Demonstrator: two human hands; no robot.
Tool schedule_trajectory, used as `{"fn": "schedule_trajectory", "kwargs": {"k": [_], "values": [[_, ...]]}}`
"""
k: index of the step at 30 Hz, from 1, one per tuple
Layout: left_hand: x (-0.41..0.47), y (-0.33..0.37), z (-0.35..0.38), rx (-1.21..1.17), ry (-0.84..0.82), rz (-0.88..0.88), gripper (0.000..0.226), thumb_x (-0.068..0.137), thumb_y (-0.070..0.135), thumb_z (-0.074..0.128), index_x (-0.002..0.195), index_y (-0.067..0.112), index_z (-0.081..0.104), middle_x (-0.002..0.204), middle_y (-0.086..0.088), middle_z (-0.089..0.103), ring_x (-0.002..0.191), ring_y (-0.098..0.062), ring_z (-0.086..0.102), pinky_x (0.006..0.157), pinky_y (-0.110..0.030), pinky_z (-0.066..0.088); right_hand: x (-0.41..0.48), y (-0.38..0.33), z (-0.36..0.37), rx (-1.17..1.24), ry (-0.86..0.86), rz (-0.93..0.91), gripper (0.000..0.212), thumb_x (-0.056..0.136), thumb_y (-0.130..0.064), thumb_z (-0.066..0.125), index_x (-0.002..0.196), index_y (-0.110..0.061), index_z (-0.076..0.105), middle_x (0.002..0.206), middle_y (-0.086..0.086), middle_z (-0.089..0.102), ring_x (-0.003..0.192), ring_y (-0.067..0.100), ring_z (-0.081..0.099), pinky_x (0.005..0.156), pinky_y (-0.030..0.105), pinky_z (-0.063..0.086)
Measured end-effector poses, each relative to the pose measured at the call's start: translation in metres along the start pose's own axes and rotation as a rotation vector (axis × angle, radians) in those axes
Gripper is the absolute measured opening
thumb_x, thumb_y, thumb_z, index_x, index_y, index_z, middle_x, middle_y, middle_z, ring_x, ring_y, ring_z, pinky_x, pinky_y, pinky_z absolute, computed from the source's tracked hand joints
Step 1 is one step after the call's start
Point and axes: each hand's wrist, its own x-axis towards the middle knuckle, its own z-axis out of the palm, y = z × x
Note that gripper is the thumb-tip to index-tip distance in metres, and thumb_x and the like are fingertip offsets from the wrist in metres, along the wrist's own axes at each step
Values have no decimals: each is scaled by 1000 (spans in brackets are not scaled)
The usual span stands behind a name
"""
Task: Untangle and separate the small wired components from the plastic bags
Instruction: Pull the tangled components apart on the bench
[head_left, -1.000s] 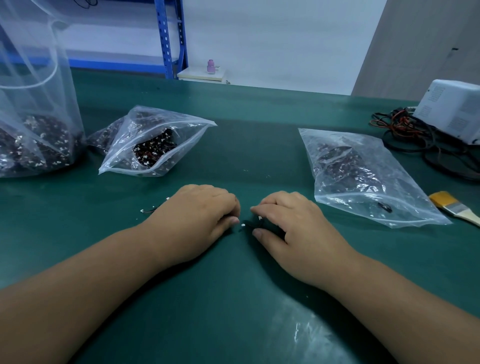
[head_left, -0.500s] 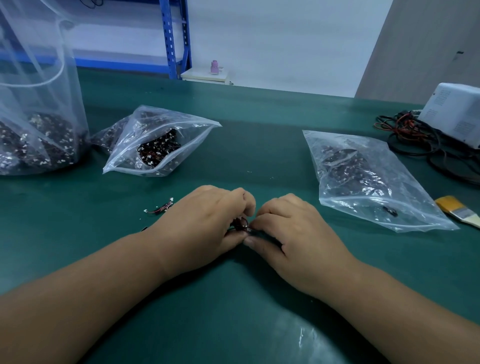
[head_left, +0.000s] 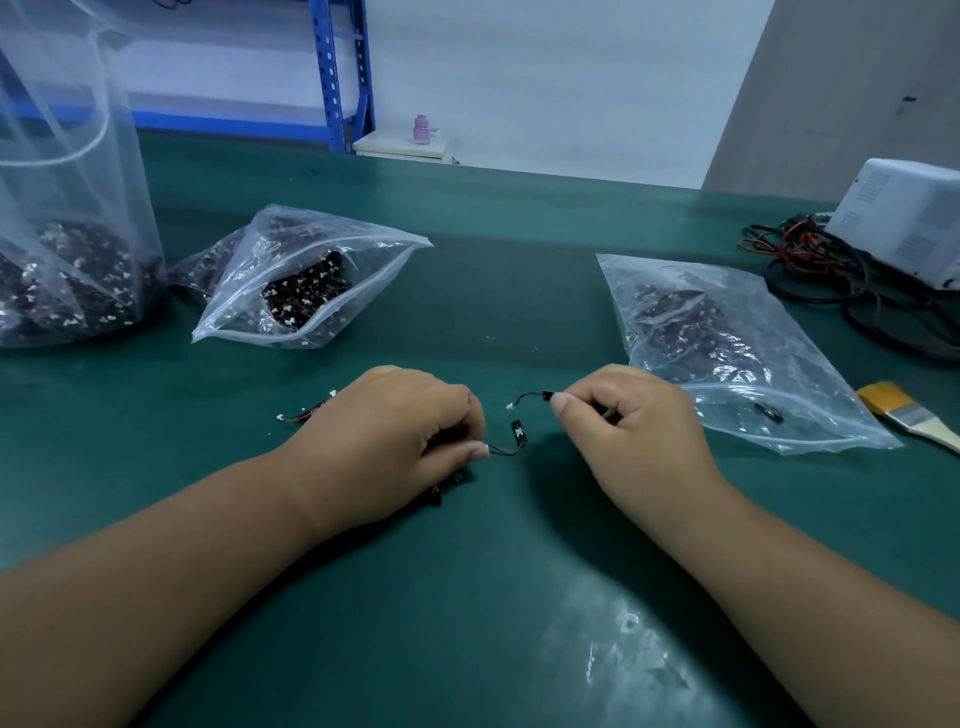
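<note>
My left hand (head_left: 400, 441) pinches the wire of a small wired component (head_left: 517, 434), whose black module hangs just past my thumb; more dark pieces show under that hand. My right hand (head_left: 628, 421) pinches a second wired component (head_left: 530, 397), its white connector pointing left. The two pieces are apart, a short gap between them. Another loose component (head_left: 306, 413) lies on the green table left of my left hand. An open plastic bag (head_left: 311, 280) of tangled components lies at the back left, and a flat bag (head_left: 727, 353) lies to the right.
A tall clear bag (head_left: 67, 249) of components stands at the far left. A white box device (head_left: 904, 218) with tangled cables (head_left: 841, 275) sits at the back right. A yellow-handled brush (head_left: 909, 415) lies by the right edge. A blue shelf frame (head_left: 332, 73) stands behind the table.
My hands were pressed together over a small clump; now they have drawn apart, each holding one wired component, and the two pieces have come free of each other.
</note>
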Motion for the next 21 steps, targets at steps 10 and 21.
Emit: {"fn": "schedule_trajectory", "kwargs": {"k": [10, 21], "values": [[2, -1, -2, -14, -20, -57, 16, 89, 46, 65, 85, 30, 63, 65, 14, 62, 63, -9, 54, 66, -10, 28, -2, -3, 2, -137, -70, 4, 17, 75, -43, 72, 66, -29, 66, 68, -12, 57, 69, 5, 54, 59, 28, 44], [-4, 7, -9, -18, -65, -67, 22, 77, 36, 60, 99, 33, 64, 77, 23, 57, 78, -4, 53, 90, -35, 43, -4, -7, 0, -185, -353, -177, 36, 76, -15, 53, 99, -27, 78, 96, -15, 63, 96, 14, 57, 87, 32, 48]]}}
